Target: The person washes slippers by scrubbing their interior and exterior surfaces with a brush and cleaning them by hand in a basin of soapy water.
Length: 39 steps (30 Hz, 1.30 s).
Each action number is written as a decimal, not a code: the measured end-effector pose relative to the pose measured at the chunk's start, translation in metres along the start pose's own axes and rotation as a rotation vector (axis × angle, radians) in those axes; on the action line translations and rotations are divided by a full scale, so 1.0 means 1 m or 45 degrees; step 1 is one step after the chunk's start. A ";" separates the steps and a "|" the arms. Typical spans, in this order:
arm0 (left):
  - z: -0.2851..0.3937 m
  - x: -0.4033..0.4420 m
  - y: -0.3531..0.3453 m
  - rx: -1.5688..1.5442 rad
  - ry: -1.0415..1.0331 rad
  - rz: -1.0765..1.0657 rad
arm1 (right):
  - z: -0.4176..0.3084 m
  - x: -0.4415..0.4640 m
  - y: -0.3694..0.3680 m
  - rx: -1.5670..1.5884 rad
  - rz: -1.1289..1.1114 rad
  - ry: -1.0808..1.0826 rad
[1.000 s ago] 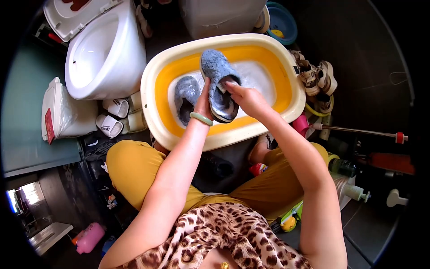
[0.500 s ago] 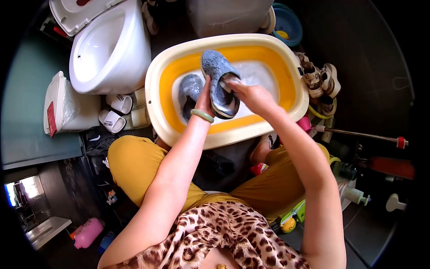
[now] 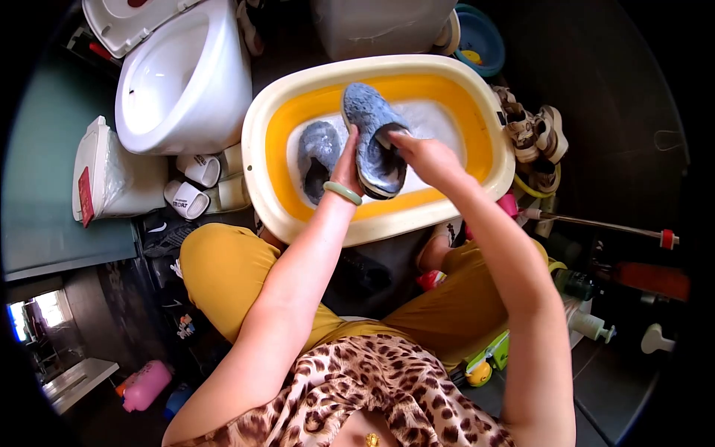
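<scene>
A wet blue-grey fuzzy slipper (image 3: 365,108) is held tilted above the tub, its opening facing up and to the right. My left hand (image 3: 347,165), with a pale green bangle at the wrist, grips its left side. My right hand (image 3: 428,158) is closed, fingertips inside the opening, around a small pale thing that they mostly hide. A second matching slipper (image 3: 319,145) with whitish suds on it lies in the tub to the left. Both hands are over the oval cream-and-yellow tub (image 3: 261,190), which has a white bottom.
A white toilet (image 3: 231,89) and a lidded bin (image 3: 141,186) stand left, with white slides (image 3: 188,201) beside them. Sneakers (image 3: 547,134) sit against the tub's right side. A blue basin (image 3: 480,37) is behind, and a metal rod (image 3: 596,223) juts out at right.
The held slipper and both hands have shifted slightly right. My right fingertips have drawn toward the opening's upper right edge, and less of the pale thing shows.
</scene>
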State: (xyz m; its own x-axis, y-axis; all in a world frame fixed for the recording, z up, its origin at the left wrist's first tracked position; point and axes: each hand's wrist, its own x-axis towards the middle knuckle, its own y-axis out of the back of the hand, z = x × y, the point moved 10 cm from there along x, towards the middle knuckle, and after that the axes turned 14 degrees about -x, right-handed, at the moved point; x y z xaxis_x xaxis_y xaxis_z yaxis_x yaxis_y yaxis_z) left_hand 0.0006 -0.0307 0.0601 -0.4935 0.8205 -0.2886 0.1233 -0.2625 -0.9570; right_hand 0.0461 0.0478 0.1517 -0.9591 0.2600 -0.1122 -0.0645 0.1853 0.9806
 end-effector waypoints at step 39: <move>0.016 0.000 -0.002 0.127 -0.166 0.102 | -0.041 -0.048 -0.002 1.499 -0.434 -0.190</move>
State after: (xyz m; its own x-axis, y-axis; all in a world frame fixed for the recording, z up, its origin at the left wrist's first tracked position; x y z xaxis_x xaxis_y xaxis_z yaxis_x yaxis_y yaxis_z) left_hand -0.0137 -0.0381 0.0622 -0.5940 0.7236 -0.3515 0.0839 -0.3788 -0.9217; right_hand 0.0814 -0.0040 0.1616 -0.8961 0.1226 -0.4266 0.0567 0.9849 0.1639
